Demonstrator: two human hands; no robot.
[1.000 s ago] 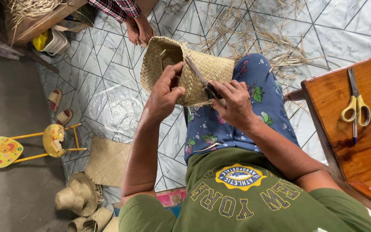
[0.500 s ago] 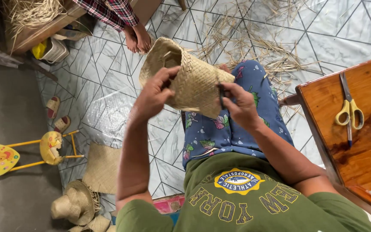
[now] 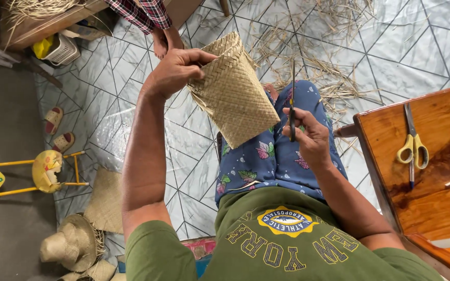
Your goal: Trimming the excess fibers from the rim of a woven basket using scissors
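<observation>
Both hands apart now, basket lifted

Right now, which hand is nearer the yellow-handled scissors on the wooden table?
Right. The right hand holds a dark tool over the lap, just left of the wooden table where the yellow-handled scissors lie. The left hand grips the woven basket, farther off.

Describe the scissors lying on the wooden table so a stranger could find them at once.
Start at the polished brown wooden table at the seated person's right. On its top, near the far edge, lie the yellow-handled scissors, blades closed and pointing away from the person. The yellow handles set them apart from the dark scissors in the right hand, while the left hand holds the woven straw bag.
</observation>
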